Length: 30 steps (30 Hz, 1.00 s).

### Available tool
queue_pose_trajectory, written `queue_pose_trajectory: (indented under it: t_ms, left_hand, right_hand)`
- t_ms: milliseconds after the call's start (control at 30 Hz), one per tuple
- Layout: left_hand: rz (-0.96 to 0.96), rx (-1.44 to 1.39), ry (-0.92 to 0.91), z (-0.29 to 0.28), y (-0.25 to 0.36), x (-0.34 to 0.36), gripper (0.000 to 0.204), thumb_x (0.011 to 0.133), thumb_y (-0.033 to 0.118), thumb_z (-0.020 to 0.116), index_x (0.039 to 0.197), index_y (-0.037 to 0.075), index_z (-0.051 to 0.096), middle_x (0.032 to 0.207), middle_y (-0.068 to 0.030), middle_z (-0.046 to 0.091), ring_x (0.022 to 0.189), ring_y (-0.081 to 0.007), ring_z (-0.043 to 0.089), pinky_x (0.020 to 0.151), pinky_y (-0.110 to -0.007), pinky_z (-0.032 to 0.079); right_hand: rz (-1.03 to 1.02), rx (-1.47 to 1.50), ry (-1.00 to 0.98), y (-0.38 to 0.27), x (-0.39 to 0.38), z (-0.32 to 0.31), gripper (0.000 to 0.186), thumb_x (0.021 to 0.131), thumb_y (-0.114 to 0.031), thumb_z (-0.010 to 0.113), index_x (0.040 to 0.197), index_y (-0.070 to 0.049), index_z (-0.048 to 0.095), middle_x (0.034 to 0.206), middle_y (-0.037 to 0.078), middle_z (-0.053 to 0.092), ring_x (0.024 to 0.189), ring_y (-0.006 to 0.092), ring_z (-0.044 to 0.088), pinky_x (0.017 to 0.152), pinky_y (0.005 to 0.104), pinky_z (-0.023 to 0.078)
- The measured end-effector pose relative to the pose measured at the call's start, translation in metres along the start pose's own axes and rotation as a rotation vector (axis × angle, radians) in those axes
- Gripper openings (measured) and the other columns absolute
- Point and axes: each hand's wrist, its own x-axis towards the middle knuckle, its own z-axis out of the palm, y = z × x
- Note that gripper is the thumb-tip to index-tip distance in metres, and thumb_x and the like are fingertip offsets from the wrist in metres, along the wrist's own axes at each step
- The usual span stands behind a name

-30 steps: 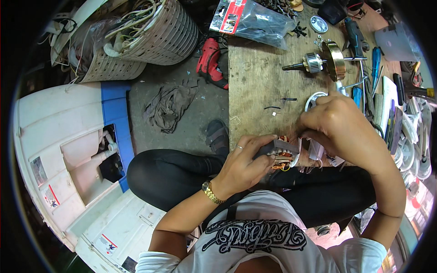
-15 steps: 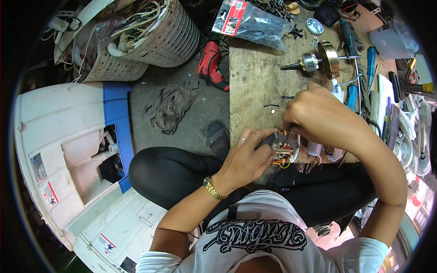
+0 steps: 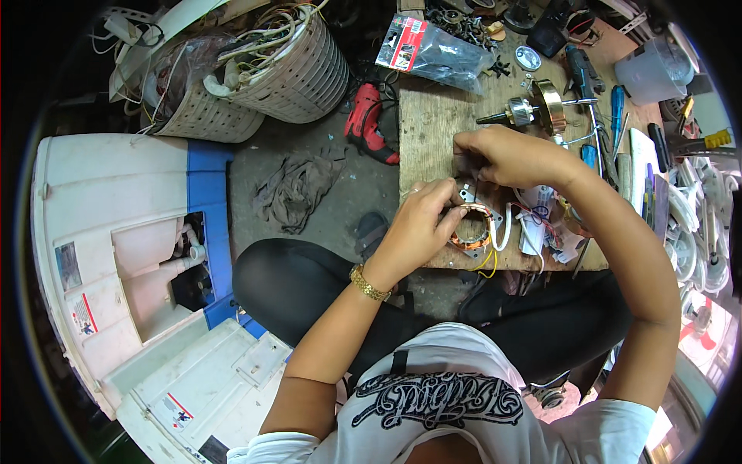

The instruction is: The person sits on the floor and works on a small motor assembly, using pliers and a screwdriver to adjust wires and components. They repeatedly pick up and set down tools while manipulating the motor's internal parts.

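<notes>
A motor stator (image 3: 469,247), a ring wound with copper-coloured wire, lies near the front edge of the wooden bench. Yellow wires and a white sleeved lead come off its right side. My left hand (image 3: 417,224), with a gold watch at the wrist, grips the stator's far left rim between thumb and fingers. Just beyond the ring, my right hand (image 3: 506,158) is closed in a pinch; whatever its fingertips hold is hidden. Past that hand lies a motor rotor (image 3: 522,112) on its shaft, with a brass-coloured cup (image 3: 550,107).
The wooden bench (image 3: 429,147) carries a plastic packet (image 3: 433,58), a blue-handled screwdriver (image 3: 617,108) and a clear tub (image 3: 653,73). A red power tool (image 3: 367,124) and a grey rag (image 3: 297,189) lie on the floor. Wire-filled baskets (image 3: 297,77) stand far left, above a white-and-blue casing (image 3: 116,178).
The stator has been turned so its open ring now shows. My right hand has moved left, to the stator's far side, and my left hand has shifted to its rim.
</notes>
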Motion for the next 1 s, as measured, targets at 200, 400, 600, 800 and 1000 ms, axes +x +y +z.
queue_pose_trajectory:
  t_ms: [200,400,600,800,1000]
  left_hand:
    - [0.155,0.225,0.162,0.003,0.010,-0.003,0.018,0.087,0.011,0.069,0.103,0.008,0.062,0.109,-0.0081,0.065,0.100,-0.0349,0.059,0.084,-0.046,0.053]
    - [0.200,0.265,0.225,0.007,0.007,-0.007,0.019,0.087,0.014,0.069,0.104,0.008,0.063,0.112,-0.0073,0.066,0.102,-0.0329,0.061,0.081,-0.045,0.055]
    - [0.176,0.167,0.227,0.010,0.001,-0.006,0.018,0.086,0.017,0.070,0.099,0.006,0.063,0.105,-0.0094,0.065,0.099,-0.0331,0.063,0.080,-0.045,0.053]
    - [0.042,-0.017,0.156,0.008,-0.007,0.001,0.017,0.083,0.019,0.071,0.090,0.006,0.062,0.095,-0.0090,0.063,0.092,-0.0325,0.064,0.076,-0.043,0.050]
    - [0.111,0.042,0.198,0.007,-0.006,0.003,0.019,0.082,0.020,0.072,0.091,0.006,0.063,0.094,-0.0093,0.063,0.089,-0.0330,0.064,0.075,-0.043,0.050]
  right_hand:
    - [0.045,0.145,0.036,-0.001,-0.004,0.015,0.033,0.070,0.002,0.073,0.101,-0.001,0.063,0.081,0.015,0.068,0.076,0.0289,0.067,0.069,0.0396,0.052]
    - [0.078,0.325,0.191,-0.004,-0.016,0.030,0.035,0.071,0.005,0.071,0.105,-0.001,0.062,0.077,0.012,0.065,0.070,0.0234,0.062,0.065,0.0370,0.050]
    - [0.082,0.308,0.390,-0.020,-0.030,0.044,0.049,0.075,0.010,0.066,0.121,-0.002,0.058,0.079,0.012,0.064,0.071,0.0237,0.063,0.066,0.0366,0.050]
    - [-0.050,0.301,0.537,-0.031,-0.039,0.056,0.068,0.074,0.012,0.064,0.138,-0.008,0.052,0.080,0.011,0.063,0.074,0.0235,0.063,0.071,0.0357,0.052]
    - [-0.012,0.358,0.615,-0.036,-0.048,0.067,0.082,0.076,0.013,0.062,0.150,-0.012,0.042,0.084,0.008,0.063,0.079,0.0175,0.062,0.075,0.0330,0.052]
